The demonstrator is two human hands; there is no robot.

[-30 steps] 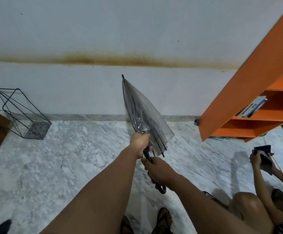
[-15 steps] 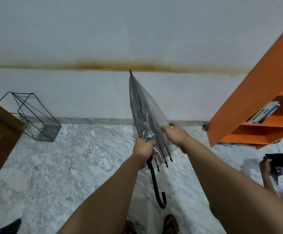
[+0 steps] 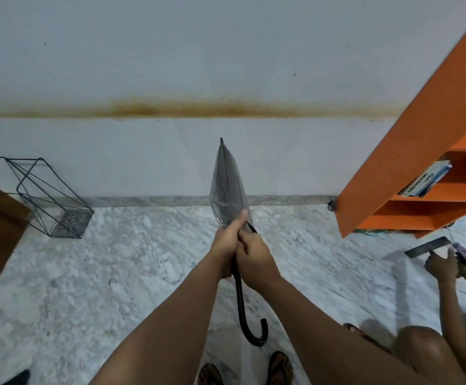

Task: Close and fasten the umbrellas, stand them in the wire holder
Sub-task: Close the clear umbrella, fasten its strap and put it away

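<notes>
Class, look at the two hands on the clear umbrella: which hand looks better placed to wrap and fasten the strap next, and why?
Probably the right hand: its fingers sit at the black strap by the gathered canopy base. The left hand grips the folded umbrella, thumb pressed on the canopy, steadying it.

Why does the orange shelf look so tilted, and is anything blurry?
Head view: wide-angle distortion slants the orange shelf and wire holder near the edges; the seated person's hands at right are motion-blurred; the umbrella stays fairly sharp; lighting is soft.
</notes>
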